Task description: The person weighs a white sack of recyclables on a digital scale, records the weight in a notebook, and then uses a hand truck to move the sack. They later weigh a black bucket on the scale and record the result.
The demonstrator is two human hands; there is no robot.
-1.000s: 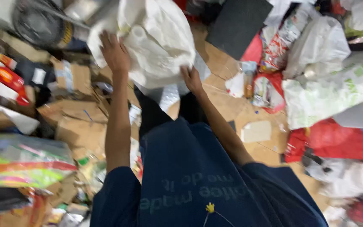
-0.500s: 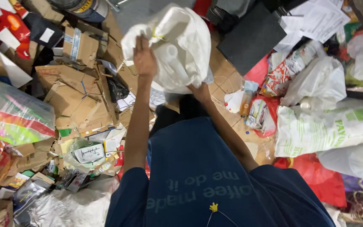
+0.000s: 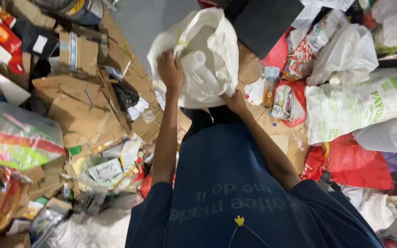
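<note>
I see both hands up at the top centre of the frame, gripping a large white plastic sack that bulges with pale bottle shapes showing through its thin wall. My left hand is clenched on the sack's left side, fingers dug into the plastic. My right hand grasps the sack's lower right edge from underneath. The sack hangs above the floor, in front of my dark blue shirt.

Left of the sack, flattened brown cardboard boxes lie piled across the floor, with a black plastic bag among them. At the right edge sits a big white woven sack with green print, and below it a red plastic bag. A small clear bottle of amber liquid stands just right of my right hand.
</note>
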